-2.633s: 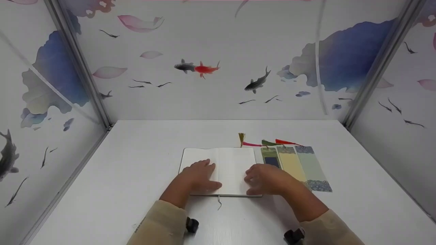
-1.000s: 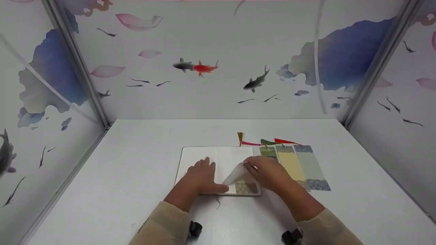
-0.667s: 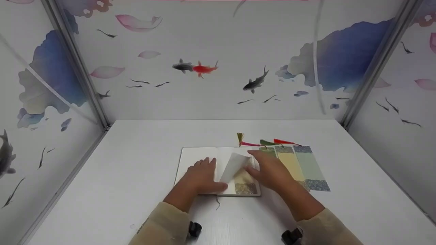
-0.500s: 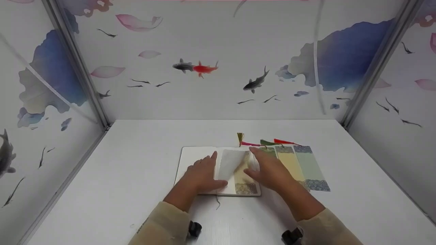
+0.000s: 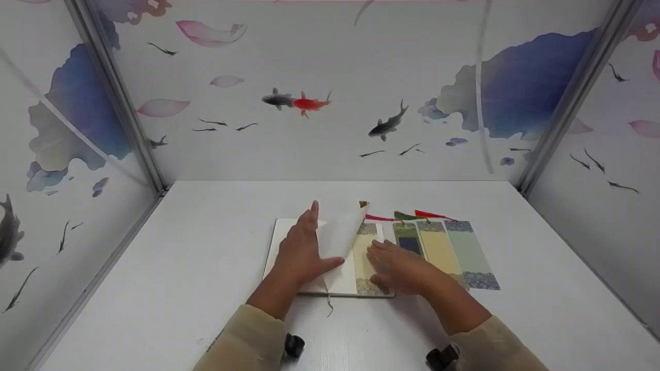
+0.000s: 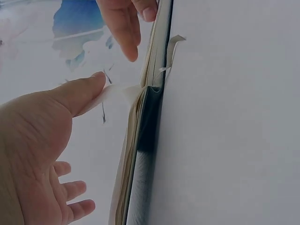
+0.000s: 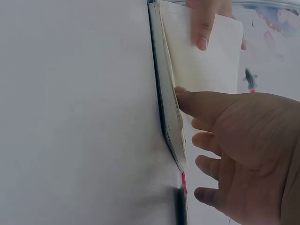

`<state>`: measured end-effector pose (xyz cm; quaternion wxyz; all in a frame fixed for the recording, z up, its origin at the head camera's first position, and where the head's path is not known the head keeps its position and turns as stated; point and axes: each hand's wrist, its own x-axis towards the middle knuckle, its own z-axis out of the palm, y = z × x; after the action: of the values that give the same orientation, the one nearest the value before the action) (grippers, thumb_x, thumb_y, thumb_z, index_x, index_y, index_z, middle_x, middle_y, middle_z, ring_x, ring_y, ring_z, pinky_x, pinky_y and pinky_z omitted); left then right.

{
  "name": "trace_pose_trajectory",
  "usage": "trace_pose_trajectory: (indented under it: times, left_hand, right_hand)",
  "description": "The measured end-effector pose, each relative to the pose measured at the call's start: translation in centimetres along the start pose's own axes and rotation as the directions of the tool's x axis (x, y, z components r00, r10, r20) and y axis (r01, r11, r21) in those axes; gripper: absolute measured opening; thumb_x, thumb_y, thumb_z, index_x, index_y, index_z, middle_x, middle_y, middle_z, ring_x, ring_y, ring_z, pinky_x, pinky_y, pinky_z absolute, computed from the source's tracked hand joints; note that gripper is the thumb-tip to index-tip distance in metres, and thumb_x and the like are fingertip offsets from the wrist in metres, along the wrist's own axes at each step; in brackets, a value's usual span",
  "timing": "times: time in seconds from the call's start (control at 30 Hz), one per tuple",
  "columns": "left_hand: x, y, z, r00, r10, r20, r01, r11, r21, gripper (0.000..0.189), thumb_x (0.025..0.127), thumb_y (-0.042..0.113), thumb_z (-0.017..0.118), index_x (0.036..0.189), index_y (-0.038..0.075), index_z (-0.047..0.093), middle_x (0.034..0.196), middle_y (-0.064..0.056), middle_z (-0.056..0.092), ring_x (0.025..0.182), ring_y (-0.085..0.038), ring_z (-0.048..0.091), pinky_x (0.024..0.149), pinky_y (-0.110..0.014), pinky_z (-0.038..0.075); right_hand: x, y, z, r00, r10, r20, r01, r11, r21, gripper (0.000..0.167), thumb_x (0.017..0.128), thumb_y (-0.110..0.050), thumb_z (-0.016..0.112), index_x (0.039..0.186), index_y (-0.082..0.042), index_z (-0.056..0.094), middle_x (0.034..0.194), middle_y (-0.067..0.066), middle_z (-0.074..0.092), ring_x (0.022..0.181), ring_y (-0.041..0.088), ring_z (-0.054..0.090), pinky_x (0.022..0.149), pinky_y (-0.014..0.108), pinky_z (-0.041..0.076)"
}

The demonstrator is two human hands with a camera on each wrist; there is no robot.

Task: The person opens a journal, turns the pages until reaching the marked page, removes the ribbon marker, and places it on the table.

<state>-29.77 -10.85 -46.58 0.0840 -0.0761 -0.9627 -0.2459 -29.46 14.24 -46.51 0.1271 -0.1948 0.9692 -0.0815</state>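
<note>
An open notebook [image 5: 281, 234] lies on the white table, its ribbon marker [image 5: 330, 307] trailing from the near edge. One page [image 5: 337, 232] stands lifted near the middle. My left hand [image 5: 299, 250] is at its left side with straight fingers, and the thumb reaches across the page's front. On the right-hand side lies a cream bookmark [image 5: 362, 260] with patterned ends. My right hand [image 5: 402, 270] rests its fingers on that bookmark, which they partly hide. In the right wrist view, the right thumb touches the edge of the notebook's pages [image 7: 164, 93].
Right of the notebook lie a green bookmark [image 5: 405, 232], a yellow one [image 5: 438, 250] and a pale green one [image 5: 466, 247]. Several tassels, including a red one [image 5: 430, 214], extend behind them. Printed panels [image 5: 330, 149] stand around the table [image 5: 206, 247].
The page has been lifted from the right and turned up toward my left hand, uncovering the cream bookmark. My right hand has let go of the page and lowered onto the bookmark.
</note>
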Motion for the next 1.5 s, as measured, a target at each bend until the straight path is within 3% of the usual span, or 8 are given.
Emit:
trace_pose_trajectory:
  times: [0.17,0.4,0.57,0.73,0.87,0.97,1.17,1.5]
  left_hand:
    - [0.0,0.1,-0.15,0.999,0.024,-0.049,-0.02,0.996,0.085,0.142,0.076,0.061,0.093,0.172,0.035,-0.008,0.18,-0.006,0.018,0.161,-0.034,0.034,0.124,-0.057,0.043]
    - [-0.27,0.15,-0.56,0.998,0.04,-0.045,-0.033,0.988,0.154,0.138,0.079,0.056,0.093,0.173,0.031,-0.005,0.181,-0.007,0.009,0.166,-0.035,0.023,0.127,-0.06,0.037]
    - [-0.15,0.17,-0.62,0.998,0.06,0.024,-0.063,0.982,0.179,0.126,0.08,0.054,0.092,0.174,0.033,0.01,0.183,-0.004,0.009,0.168,-0.035,0.017,0.13,-0.06,0.032]
    - [-0.3,0.09,-0.5,0.983,0.129,0.134,-0.15,0.976,0.16,0.09,0.09,0.046,0.083,0.167,0.039,0.037,0.182,0.002,0.016,0.17,-0.032,0.012,0.134,-0.061,0.023]
    - [-0.36,-0.09,-0.37,0.973,0.16,0.167,-0.187,0.97,0.157,0.069,0.096,0.042,0.074,0.161,0.038,0.05,0.182,0.001,0.017,0.17,-0.032,0.013,0.134,-0.06,0.022]
    - [-0.31,-0.17,-0.28,0.977,0.134,0.164,-0.161,0.974,0.161,0.072,0.096,0.051,0.072,0.161,0.032,0.05,0.182,-0.001,0.015,0.17,-0.032,0.012,0.135,-0.06,0.021]
    - [-0.42,-0.28,-0.14,0.972,0.069,0.226,-0.109,0.979,0.173,0.106,0.085,0.071,0.077,0.169,0.021,0.036,0.183,-0.006,0.013,0.17,-0.032,0.009,0.135,-0.061,0.017]
    - [-0.51,-0.31,-0.13,0.956,0.078,0.283,-0.13,0.977,0.171,0.1,0.093,0.059,0.074,0.172,0.017,0.027,0.182,-0.007,0.018,0.17,-0.031,0.016,0.135,-0.059,0.022]
  right_hand:
    - [-0.07,0.0,0.12,0.998,-0.022,0.065,0.022,1.0,0.01,0.065,0.11,-0.039,0.061,0.167,-0.018,0.04,0.178,0.004,0.031,0.168,0.031,0.024,0.135,0.053,0.025]
    - [-0.34,0.36,0.24,0.997,-0.04,0.059,0.034,0.995,0.096,0.064,0.11,-0.035,0.061,0.167,-0.016,0.039,0.179,0.005,0.027,0.168,0.03,0.022,0.136,0.052,0.024]
    - [-0.24,0.36,0.17,0.997,-0.039,0.065,0.032,0.994,0.101,0.064,0.11,-0.035,0.06,0.167,-0.017,0.039,0.179,0.004,0.026,0.168,0.03,0.022,0.136,0.052,0.023]
    - [-0.18,0.33,0.16,0.997,-0.029,0.074,0.022,0.996,0.089,0.064,0.11,-0.037,0.059,0.167,-0.018,0.039,0.179,0.003,0.027,0.168,0.029,0.022,0.136,0.051,0.023]
    - [-0.18,0.21,0.15,0.997,-0.016,0.076,0.01,0.997,0.083,0.064,0.11,-0.038,0.06,0.167,-0.019,0.039,0.179,0.002,0.027,0.168,0.029,0.022,0.136,0.051,0.024]
    - [-0.19,0.17,0.18,0.997,-0.009,0.074,0.002,0.996,0.085,0.064,0.11,-0.039,0.06,0.167,-0.02,0.039,0.179,0.001,0.027,0.168,0.028,0.022,0.136,0.051,0.023]
    - [-0.24,0.26,0.19,0.997,-0.01,0.073,0.003,0.995,0.098,0.064,0.11,-0.038,0.06,0.167,-0.019,0.039,0.179,0.001,0.027,0.168,0.028,0.022,0.136,0.052,0.023]
    - [-0.37,0.41,0.29,0.999,-0.018,0.05,0.012,0.993,0.119,0.065,0.108,-0.036,0.063,0.167,-0.018,0.04,0.179,0.003,0.028,0.168,0.03,0.024,0.135,0.054,0.025]
